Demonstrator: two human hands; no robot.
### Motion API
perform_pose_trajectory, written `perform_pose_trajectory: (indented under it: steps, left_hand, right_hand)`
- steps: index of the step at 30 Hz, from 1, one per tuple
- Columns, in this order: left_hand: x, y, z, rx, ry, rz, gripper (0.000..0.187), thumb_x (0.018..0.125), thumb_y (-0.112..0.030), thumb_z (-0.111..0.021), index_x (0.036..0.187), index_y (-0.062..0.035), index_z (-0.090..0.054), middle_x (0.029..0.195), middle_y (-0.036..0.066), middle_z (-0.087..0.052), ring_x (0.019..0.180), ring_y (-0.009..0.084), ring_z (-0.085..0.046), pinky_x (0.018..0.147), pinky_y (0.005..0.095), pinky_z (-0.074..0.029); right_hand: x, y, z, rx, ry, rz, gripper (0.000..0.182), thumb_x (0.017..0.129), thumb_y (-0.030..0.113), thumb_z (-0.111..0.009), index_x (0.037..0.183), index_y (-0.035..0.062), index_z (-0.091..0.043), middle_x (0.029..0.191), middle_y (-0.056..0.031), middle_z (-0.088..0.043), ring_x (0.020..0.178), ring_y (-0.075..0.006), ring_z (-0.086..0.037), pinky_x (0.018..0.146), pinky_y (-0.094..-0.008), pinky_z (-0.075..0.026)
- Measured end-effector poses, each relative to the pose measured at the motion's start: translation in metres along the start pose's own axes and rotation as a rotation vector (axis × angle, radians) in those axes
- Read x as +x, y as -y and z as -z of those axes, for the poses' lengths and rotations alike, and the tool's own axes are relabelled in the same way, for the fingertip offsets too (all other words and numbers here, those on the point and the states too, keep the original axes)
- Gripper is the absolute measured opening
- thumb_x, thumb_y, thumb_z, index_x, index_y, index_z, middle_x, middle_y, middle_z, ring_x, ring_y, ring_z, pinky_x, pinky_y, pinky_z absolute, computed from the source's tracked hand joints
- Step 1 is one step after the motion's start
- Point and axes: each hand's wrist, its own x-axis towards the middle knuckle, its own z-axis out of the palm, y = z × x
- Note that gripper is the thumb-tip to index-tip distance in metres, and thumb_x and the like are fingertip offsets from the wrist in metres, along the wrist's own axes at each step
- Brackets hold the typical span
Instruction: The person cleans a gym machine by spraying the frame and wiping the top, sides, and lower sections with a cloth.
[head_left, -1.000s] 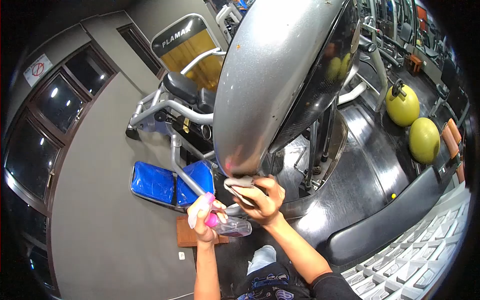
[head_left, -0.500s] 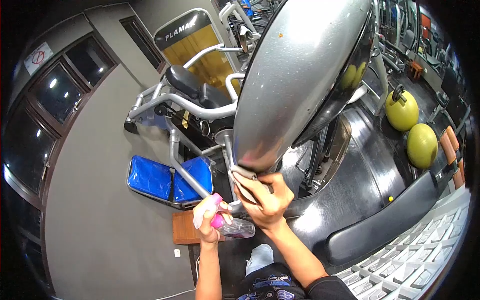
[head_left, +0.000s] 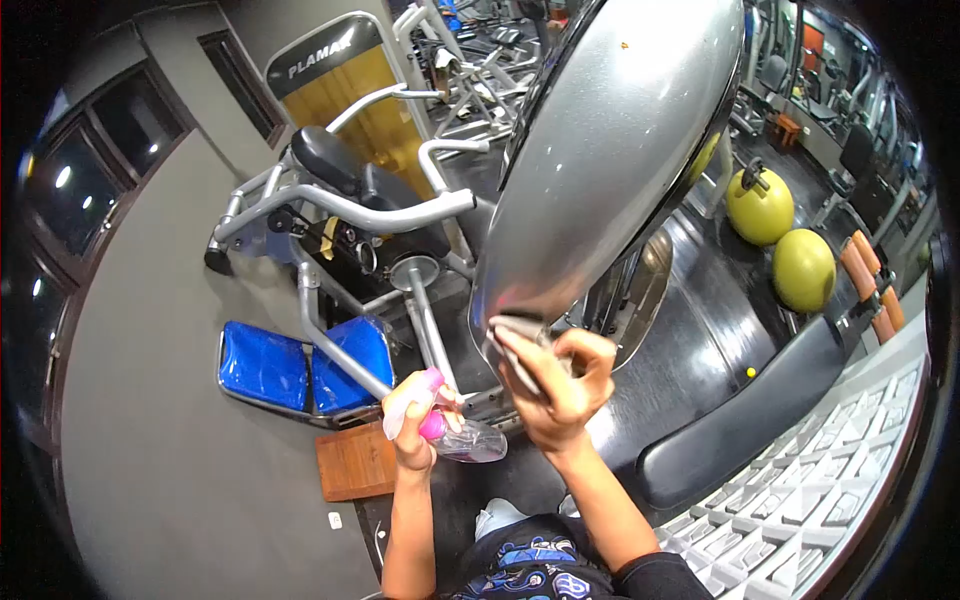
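In my left hand is a clear spray bottle with a pink spray head, held tilted with its base toward the right. My right hand is closed on a greyish cloth. That cloth is at the lower end of a large silver machine cover, glossy and curved, which rises up through the middle of the view. A small orange-brown mark shows near the cover's top. Fingers partly hide the cloth.
Left of the cover stands a grey-framed exercise machine with black pads. Blue seats and a wooden stool are lower left. To the right are yellow exercise balls, a long black padded bench and a white patterned panel.
The view has shifted, so the surroundings sit further left. My right hand and the cloth remain at the cover's lower end. The left hand still holds the spray bottle.
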Motion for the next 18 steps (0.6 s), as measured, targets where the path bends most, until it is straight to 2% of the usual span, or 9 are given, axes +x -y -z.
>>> perform_pose_trajectory:
  steps: [3,5,6,9,12,15,18]
  left_hand:
    - [0.011,-0.002,0.008,-0.051,0.052,0.012,0.037,0.089,-0.030,-0.055,0.092,0.0067,-0.057,0.079,0.020,-0.064,0.051,0.0223,-0.061,0.050,0.0305,-0.053]
    - [0.016,-0.003,0.015,-0.131,0.092,0.014,0.040,0.087,-0.030,-0.058,0.094,0.0088,-0.061,0.081,0.019,-0.066,0.056,0.0192,-0.063,0.053,0.0272,-0.053]
    - [0.019,-0.003,0.021,-0.131,0.128,0.018,0.040,0.087,-0.031,-0.059,0.093,0.0086,-0.061,0.081,0.019,-0.066,0.056,0.0192,-0.063,0.053,0.0273,-0.053]
    - [0.029,-0.002,0.035,-0.175,0.202,0.022,0.039,0.087,-0.031,-0.059,0.091,0.0083,-0.061,0.080,0.018,-0.066,0.055,0.0191,-0.063,0.053,0.0271,-0.052]
    - [0.038,0.000,0.051,-0.158,0.216,0.055,0.037,0.087,-0.029,-0.058,0.092,0.0079,-0.062,0.079,0.017,-0.066,0.053,0.0182,-0.062,0.052,0.0267,-0.051]
    - [0.046,-0.005,0.063,-0.115,0.273,0.101,0.039,0.087,-0.034,-0.058,0.091,0.0045,-0.059,0.079,0.017,-0.066,0.052,0.0178,-0.062,0.050,0.0269,-0.052]
    - [0.050,-0.005,0.069,-0.113,0.345,0.128,0.036,0.087,-0.031,-0.057,0.091,0.0043,-0.059,0.079,0.017,-0.066,0.052,0.0173,-0.061,0.051,0.0272,-0.052]
  right_hand:
    - [0.010,0.018,0.001,-0.077,0.033,-0.046,0.048,0.060,0.012,-0.085,0.105,0.0249,-0.078,0.089,-0.0034,-0.046,0.072,-0.0161,-0.054,0.060,-0.0306,-0.048]
    - [-0.001,0.020,-0.007,-0.125,0.100,-0.091,0.046,0.062,0.012,-0.084,0.105,0.0261,-0.078,0.091,-0.0040,-0.047,0.073,-0.0184,-0.056,0.062,-0.0334,-0.051]
    - [-0.014,0.020,-0.012,-0.148,0.140,-0.165,0.045,0.063,0.014,-0.084,0.105,0.0295,-0.077,0.092,-0.0048,-0.048,0.073,-0.0203,-0.057,0.065,-0.0347,-0.052]
    - [-0.060,0.002,-0.035,-0.256,0.172,-0.180,0.045,0.068,0.022,-0.083,0.111,0.0363,-0.074,0.093,-0.0031,-0.053,0.076,-0.0185,-0.061,0.060,-0.0326,-0.052]
    - [-0.072,0.005,-0.041,-0.347,0.131,-0.226,0.043,0.070,0.022,-0.083,0.110,0.0354,-0.075,0.091,-0.0044,-0.054,0.076,-0.0201,-0.062,0.060,-0.0338,-0.052]
    - [-0.033,0.024,-0.042,-0.364,-0.092,-0.133,0.042,0.070,0.019,-0.083,0.110,0.0321,-0.075,0.089,-0.0051,-0.052,0.073,-0.0214,-0.059,0.061,-0.0357,-0.052]
    - [-0.028,0.032,-0.048,-0.382,-0.094,-0.177,0.044,0.069,0.018,-0.082,0.111,0.0307,-0.075,0.089,-0.0050,-0.052,0.072,-0.0219,-0.060,0.064,-0.0357,-0.053]
